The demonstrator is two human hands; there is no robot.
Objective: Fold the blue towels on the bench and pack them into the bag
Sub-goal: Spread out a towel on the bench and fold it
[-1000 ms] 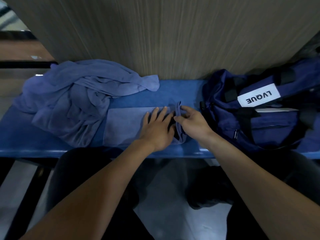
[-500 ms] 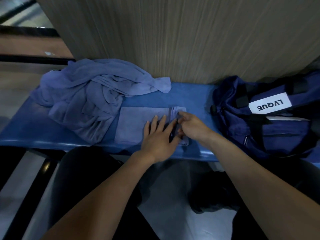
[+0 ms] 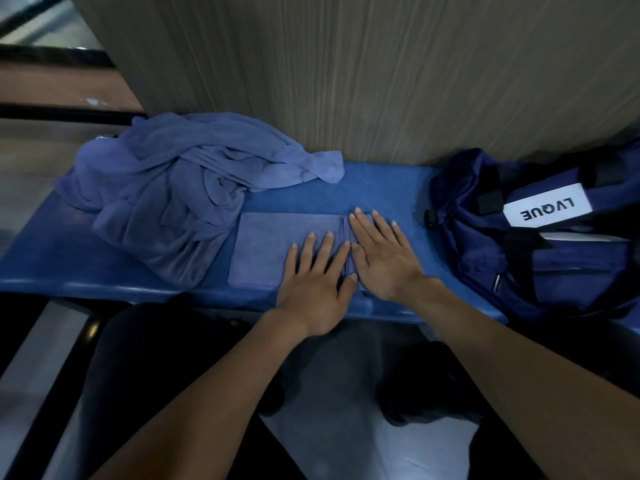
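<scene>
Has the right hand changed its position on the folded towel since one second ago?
Yes. The right hand, which pinched the folded towel's right edge, now lies flat on it, fingers straight, beside the left hand.

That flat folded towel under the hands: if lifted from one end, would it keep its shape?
Probably not. The folded towel looks like thin soft cloth, like the crumpled pile beside it, so it would likely droop and unfold. The left hand and right hand press it flat, suggesting the layers spring up. It seems light.
</scene>
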